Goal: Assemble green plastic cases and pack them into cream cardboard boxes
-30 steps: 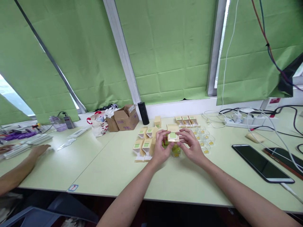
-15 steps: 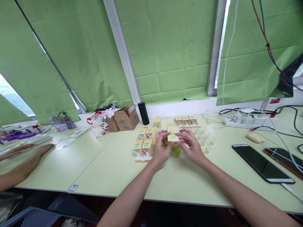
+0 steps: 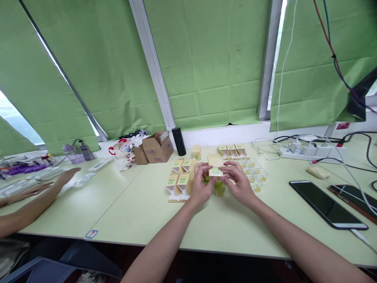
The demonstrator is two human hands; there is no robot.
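Note:
Between my two hands is a small cream cardboard box [image 3: 215,160] with its flap raised and a green square on the near face. My left hand [image 3: 202,182] grips its left side with thumb and fingers. On its right side, my right hand [image 3: 237,179] pinches it the same way. A clear cup with yellow-green contents [image 3: 219,188] stands just below the box, partly behind my fingers. To the left stand several similar open boxes [image 3: 182,182]. Right of my right hand are several clear cups [image 3: 256,177] with yellow bits inside.
Three more boxes [image 3: 232,151] lie at the back, near a black cylinder [image 3: 178,141] and a brown carton [image 3: 158,147]. A phone [image 3: 327,204], cables and a power strip [image 3: 312,153] occupy the right. At far left, another person's hands [image 3: 64,177] rest over the table.
My hands and the box stay almost in place; the box's green face tilts slightly. At left, the other person's hand has reached farther forward and right, near small clear pieces.

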